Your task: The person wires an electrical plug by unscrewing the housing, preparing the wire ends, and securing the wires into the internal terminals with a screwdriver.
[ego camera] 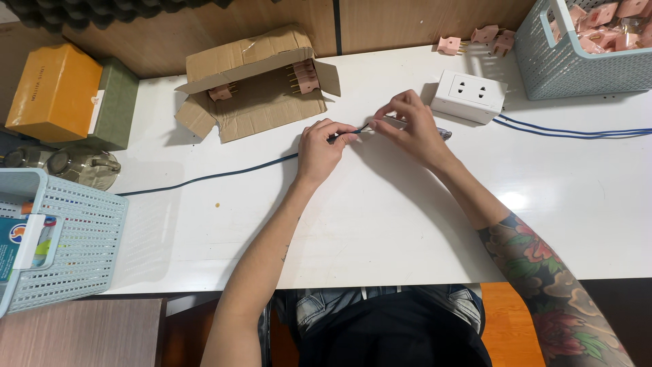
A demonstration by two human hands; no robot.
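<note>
My left hand [319, 146] and right hand [407, 126] pinch the thin blue cable [204, 178] end; light, limp, best gripped near the tip.

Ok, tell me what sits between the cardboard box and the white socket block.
In the head view, only bare white table lies between the cardboard box and the white socket block; the hands and dark cable sit nearer the person.
</note>
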